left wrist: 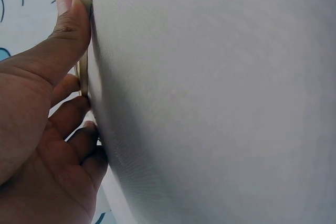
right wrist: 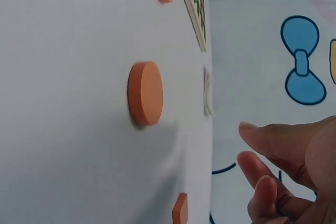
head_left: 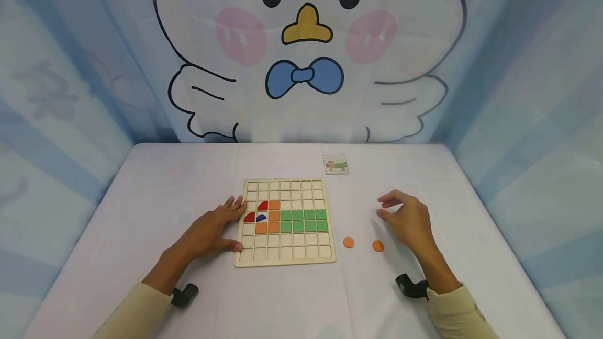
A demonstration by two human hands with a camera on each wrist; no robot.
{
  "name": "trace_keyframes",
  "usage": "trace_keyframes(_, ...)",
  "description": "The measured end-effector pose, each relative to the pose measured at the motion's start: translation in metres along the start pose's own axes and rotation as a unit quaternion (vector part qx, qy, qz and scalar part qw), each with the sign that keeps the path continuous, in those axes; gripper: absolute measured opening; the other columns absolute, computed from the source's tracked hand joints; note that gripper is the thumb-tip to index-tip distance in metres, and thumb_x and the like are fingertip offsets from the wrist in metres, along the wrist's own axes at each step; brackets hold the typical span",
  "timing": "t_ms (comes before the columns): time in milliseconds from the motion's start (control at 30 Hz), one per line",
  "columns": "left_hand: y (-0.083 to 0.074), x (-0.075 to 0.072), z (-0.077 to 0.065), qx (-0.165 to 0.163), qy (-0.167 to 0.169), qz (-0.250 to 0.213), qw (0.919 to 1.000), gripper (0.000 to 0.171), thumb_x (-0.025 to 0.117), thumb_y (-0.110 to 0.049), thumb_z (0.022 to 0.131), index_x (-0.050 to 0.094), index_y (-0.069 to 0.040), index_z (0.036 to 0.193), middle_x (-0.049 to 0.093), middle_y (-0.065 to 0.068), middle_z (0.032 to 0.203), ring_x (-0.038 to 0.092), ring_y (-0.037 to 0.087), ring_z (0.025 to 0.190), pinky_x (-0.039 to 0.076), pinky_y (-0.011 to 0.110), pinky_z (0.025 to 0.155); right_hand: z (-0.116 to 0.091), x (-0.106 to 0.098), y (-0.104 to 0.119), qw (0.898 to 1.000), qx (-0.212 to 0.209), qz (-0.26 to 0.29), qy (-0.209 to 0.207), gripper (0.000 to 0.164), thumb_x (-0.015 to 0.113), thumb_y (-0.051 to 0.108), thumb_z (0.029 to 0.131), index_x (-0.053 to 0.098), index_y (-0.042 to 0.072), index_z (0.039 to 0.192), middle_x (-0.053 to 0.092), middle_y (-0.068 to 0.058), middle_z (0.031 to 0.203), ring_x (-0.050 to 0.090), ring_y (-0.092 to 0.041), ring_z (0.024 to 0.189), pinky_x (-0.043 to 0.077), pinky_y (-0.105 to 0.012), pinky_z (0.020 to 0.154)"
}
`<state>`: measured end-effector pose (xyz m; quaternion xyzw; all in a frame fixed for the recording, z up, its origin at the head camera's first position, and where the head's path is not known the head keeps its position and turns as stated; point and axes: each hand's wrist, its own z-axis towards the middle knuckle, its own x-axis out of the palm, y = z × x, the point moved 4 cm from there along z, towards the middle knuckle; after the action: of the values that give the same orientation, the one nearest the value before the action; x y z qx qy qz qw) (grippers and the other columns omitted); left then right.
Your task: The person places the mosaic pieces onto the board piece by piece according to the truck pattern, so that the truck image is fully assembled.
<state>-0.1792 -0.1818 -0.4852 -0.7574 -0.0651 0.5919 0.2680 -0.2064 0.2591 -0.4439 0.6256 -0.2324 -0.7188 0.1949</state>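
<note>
A wooden grid board (head_left: pixel 299 187) lies on the table, with red quarter-round pieces, a blue half-round piece (head_left: pixel 261 218), orange squares and green squares (head_left: pixel 303 221) in its cells. Spread fingers and thumb of my left hand (head_left: pixel 207 232) touch the board's left edge. To the right of the board, my right hand (head_left: pixel 410 221) hovers over the table, thumb and fingertips apart with nothing between them. Two orange discs (head_left: pixel 348 242) (right wrist: pixel 151 93) lie between the board and this hand. Another orange piece (right wrist: pixel 180 209) shows below the hand in the right wrist view; the hand hides it in the head view.
Behind the board's right corner lies a small picture card (head_left: pixel 336 164) showing a coloured grid pattern. A white cloth covers the table (head_left: pixel 282 302). Curtains (head_left: pixel 306 119) with a cartoon bird stand along the back and sides.
</note>
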Motion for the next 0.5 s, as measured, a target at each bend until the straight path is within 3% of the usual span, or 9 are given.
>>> trace_keyframes(233,-0.001,0.000,0.001,0.001,-0.003,0.001,1.0000,0.107,0.091,-0.043,0.079,0.035,-0.014,0.166,0.027,0.013,0.175,0.021,0.043,0.164,0.028,0.072,0.125,-0.002,-0.011,-0.021,1.000,0.003,-0.011,-0.004,0.024,0.083,0.011,0.091,0.079,0.013,0.115,0.080,-0.014,0.109,0.056,-0.023,0.076,0.041,-0.030,0.061)
trace_keyframes(500,0.000,0.002,0.001,-0.003,-0.001,0.005,1.0000,0.108,0.091,-0.043,0.079,0.034,-0.014,0.166,0.026,0.014,0.175,0.021,0.044,0.164,0.027,0.072,0.125,-0.004,-0.010,-0.041,0.999,0.036,-0.021,0.025,0.030,0.082,0.014,0.093,0.077,0.010,0.122,0.077,-0.017,0.116,0.056,-0.024,0.079,0.040,-0.031,0.062)
